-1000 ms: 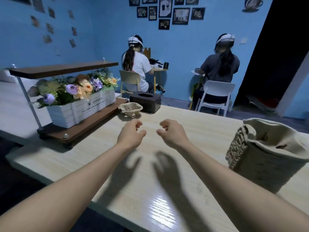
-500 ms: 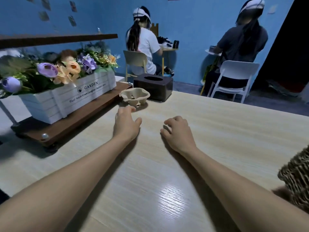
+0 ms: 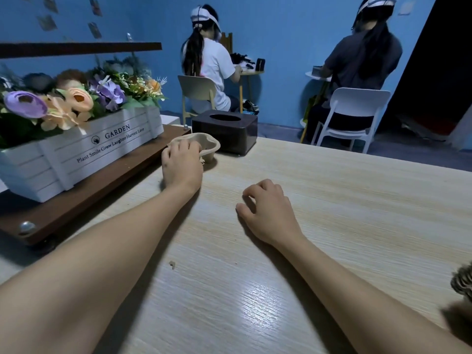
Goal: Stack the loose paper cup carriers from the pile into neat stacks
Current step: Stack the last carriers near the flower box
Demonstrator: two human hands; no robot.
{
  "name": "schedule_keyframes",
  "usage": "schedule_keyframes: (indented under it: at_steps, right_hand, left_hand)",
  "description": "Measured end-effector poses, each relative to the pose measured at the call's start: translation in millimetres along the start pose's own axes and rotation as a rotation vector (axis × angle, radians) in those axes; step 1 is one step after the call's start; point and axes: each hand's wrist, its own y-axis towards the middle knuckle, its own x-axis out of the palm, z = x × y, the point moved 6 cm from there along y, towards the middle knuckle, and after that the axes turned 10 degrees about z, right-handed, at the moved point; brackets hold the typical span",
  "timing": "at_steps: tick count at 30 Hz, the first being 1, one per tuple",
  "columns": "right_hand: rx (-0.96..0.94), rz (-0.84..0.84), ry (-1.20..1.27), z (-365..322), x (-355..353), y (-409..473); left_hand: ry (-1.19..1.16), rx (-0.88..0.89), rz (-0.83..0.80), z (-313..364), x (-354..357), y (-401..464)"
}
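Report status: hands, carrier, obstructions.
Left hand grips the carrier. Right hand idle on table. Tissue box close behind carrier.

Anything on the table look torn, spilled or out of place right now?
One small thing: a pale crumb lies loose on the table near the left forearm, possibly a scrap of carrier pulp. The cup carrier under the left hand shows no clear damage.
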Motion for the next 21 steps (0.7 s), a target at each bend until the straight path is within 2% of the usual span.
schedule_keyframes:
  at_steps: [5, 13, 15, 19, 21]
  right_hand:
    - [0.002, 0.003, 0.010, 2.5, 1.0, 1.5]
    - [0.064, 0.018, 0.098, 6.1, -0.8, 1.7]
    - [0.129, 0.013, 0.157, 8.3, -3.5, 1.1]
    - [0.405, 0.097, 0.512, 8.9, -30.6, -2.8]
    - [0.448, 0.121, 0.564, 3.7, -50.3, -6.5]
  left_hand:
    - [-0.006, 0.126, 0.009, 9.5, -12.0, -6.2]
    - [-0.179, 0.278, 0.021, 27.1, -68.6, -59.3]
    - [-0.188, 0.282, 0.022, 27.5, -81.6, -68.7]
    - [-0.232, 0.292, 0.038, 32.3, -109.6, -80.3]
    - [-0.280, 0.314, 0.038, 40.3, -124.5, -86.0]
